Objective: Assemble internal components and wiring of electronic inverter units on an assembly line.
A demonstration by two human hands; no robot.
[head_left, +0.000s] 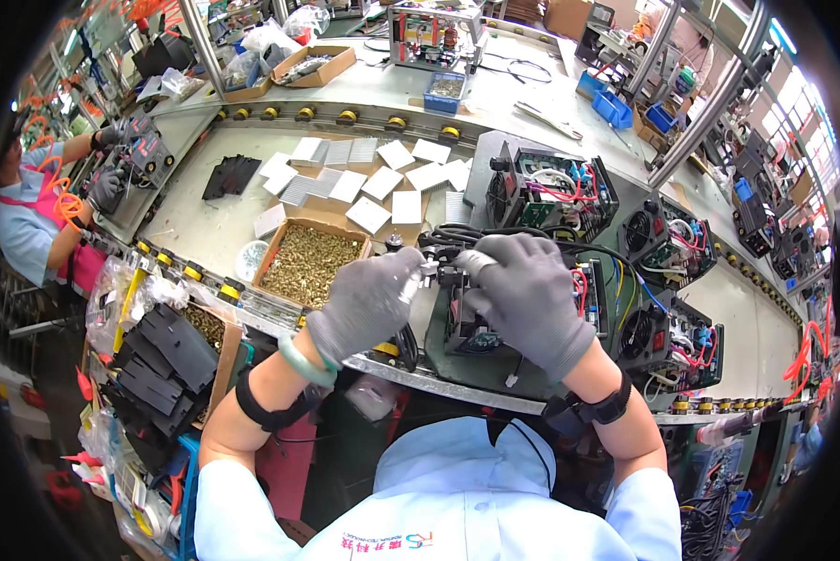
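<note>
My left hand (pixel 368 299), in a grey glove, is closed with its fingertips at a small silvery metal fitting (pixel 429 269). Close beside it, my right hand (pixel 532 297), also gloved, has its fingers bent round a black cable end (pixel 451 277). The two hands nearly meet, and the fingers hide much of both pieces. Behind them runs a bundle of black cables (pixel 476 234). Partly under my right hand lies an open electronic unit (pixel 471 327) with red wires. Another open unit (pixel 555 192) with a black fan stands just beyond.
Left of my hands sits a cardboard box of brass-coloured fittings (pixel 312 262). Silver finned blocks (pixel 349 187) lie spread behind it. More open units (pixel 672 341) stand on the right. A roller rail (pixel 345 118) borders the bench. A co-worker (pixel 36 201) handles a unit at far left.
</note>
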